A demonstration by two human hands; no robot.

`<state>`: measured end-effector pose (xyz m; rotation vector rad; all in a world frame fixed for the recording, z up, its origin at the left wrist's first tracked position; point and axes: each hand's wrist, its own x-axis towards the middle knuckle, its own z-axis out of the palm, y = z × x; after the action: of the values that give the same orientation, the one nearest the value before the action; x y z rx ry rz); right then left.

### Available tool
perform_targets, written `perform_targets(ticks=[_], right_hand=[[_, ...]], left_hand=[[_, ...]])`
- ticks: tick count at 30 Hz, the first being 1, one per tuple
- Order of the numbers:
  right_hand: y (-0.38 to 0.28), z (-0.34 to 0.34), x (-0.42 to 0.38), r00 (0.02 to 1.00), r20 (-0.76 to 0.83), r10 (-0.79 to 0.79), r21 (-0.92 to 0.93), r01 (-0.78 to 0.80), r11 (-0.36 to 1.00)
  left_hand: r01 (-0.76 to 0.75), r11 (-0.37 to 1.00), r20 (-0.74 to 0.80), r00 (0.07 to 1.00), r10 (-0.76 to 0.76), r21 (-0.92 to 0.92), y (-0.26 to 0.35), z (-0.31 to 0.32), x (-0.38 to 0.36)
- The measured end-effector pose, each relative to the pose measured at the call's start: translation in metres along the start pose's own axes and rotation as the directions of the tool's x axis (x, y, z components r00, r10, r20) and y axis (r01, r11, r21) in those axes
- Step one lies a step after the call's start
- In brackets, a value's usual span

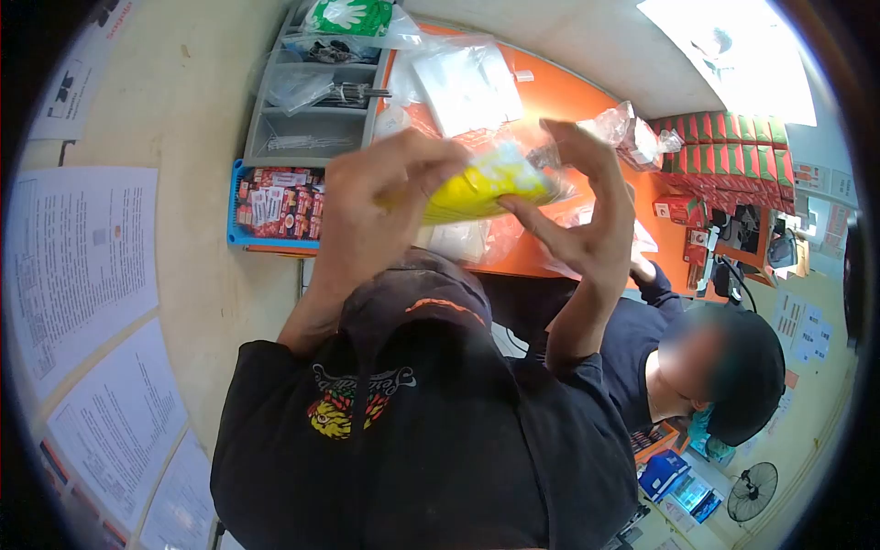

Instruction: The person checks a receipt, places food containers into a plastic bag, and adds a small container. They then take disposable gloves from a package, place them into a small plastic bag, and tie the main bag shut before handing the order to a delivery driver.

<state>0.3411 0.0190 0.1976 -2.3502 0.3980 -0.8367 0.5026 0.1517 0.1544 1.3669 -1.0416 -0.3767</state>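
Between my hands a yellow plastic bag [472,191], with clear, whitish parts along its top and right end, is held up above the orange table [541,92]. My left hand [385,197] pinches its left end with closed fingers; that hand is slightly blurred. On the right, my right hand [596,206] curves round the other end. Its thumb presses the lower edge, while the index finger arches above the clear plastic [548,158]. What the bag contains cannot be made out. Below it, clear plastic packaging [463,240] lies on the table.
A grey organiser [316,137] and a blue crate [236,206] of small red packs stand at left. Clear bags [463,87] lie behind my hands. Red and green boxes [724,156] are stacked at right. A person in a dark cap [756,367] works close on my right.
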Motion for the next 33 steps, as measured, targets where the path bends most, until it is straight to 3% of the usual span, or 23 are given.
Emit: perform_targets(ticks=[3,4,6,7,9,12,15,17,19,21,24,27,29,30,33], right_hand=[[0.015,0.0,0.003,0.944,0.116,0.31,0.194,-0.327,0.925],[0.041,0.001,-0.003,0.968,0.141,0.208,-0.007,-0.209,0.978],[0.064,0.003,-0.014,0.915,0.164,0.369,0.34,-0.403,0.85],[0.071,0.005,-0.014,0.876,0.201,0.439,0.492,-0.477,0.728],[0.074,0.018,-0.008,0.87,0.076,0.488,0.574,-0.438,0.692],[0.087,0.031,-0.009,0.837,-0.063,0.544,0.693,-0.356,0.627],[0.085,0.036,-0.008,0.773,-0.144,0.618,0.762,-0.312,0.567],[0.098,0.033,-0.013,0.754,-0.176,0.633,0.777,-0.289,0.559],[0.106,0.031,-0.017,0.725,-0.206,0.657,0.791,-0.272,0.549],[0.106,0.032,-0.016,0.688,-0.24,0.685,0.802,-0.256,0.539],[0.112,0.032,-0.02,0.7,-0.299,0.649,0.797,-0.191,0.573],[0.101,0.033,-0.02,0.752,-0.306,0.585,0.778,-0.157,0.608],[0.09,0.038,-0.016,0.782,-0.275,0.56,0.743,-0.197,0.639],[0.083,0.042,-0.015,0.795,-0.257,0.549,0.726,-0.217,0.653],[0.058,0.06,-0.01,0.859,-0.139,0.493,0.644,-0.3,0.704]], left_hand=[[0.211,0.949,-0.122,0.962,-0.245,-0.236,-0.021,-0.001,0.007],[0.23,0.928,-0.142,0.949,-0.28,-0.294,-0.03,-0.004,0.013],[0.239,0.875,-0.142,0.936,-0.323,-0.421,-0.055,-0.009,0.02],[0.305,0.828,-0.064,0.924,-0.377,-0.47,-0.062,-0.012,0.02],[0.439,0.711,0.103,0.88,-0.463,-0.549,-0.072,-0.016,0.019],[0.61,0.611,0.405,0.792,-0.456,-0.505,-0.092,-0.015,0.01],[0.569,0.725,0.551,0.774,-0.313,-0.387,-0.094,-0.013,-0.006],[0.471,0.839,0.54,0.796,-0.272,-0.272,-0.107,-0.012,-0.015],[0.468,0.83,0.519,0.812,-0.267,-0.304,-0.112,-0.013,-0.021],[0.542,0.691,0.489,0.818,-0.302,-0.479,-0.107,-0.013,-0.024],[0.571,0.705,0.458,0.805,-0.378,-0.42,-0.109,-0.015,-0.021],[0.407,0.898,0.184,0.908,-0.377,-0.168,-0.106,-0.004,-0.02],[0.051,0.995,0.194,0.979,-0.066,0.082,-0.083,0.001,-0.012],[-0.137,0.97,0.23,0.969,0.09,0.199,-0.069,0.006,-0.007],[0.025,0.991,0.344,0.939,0.023,-0.134,-0.046,0.035,-0.004]])
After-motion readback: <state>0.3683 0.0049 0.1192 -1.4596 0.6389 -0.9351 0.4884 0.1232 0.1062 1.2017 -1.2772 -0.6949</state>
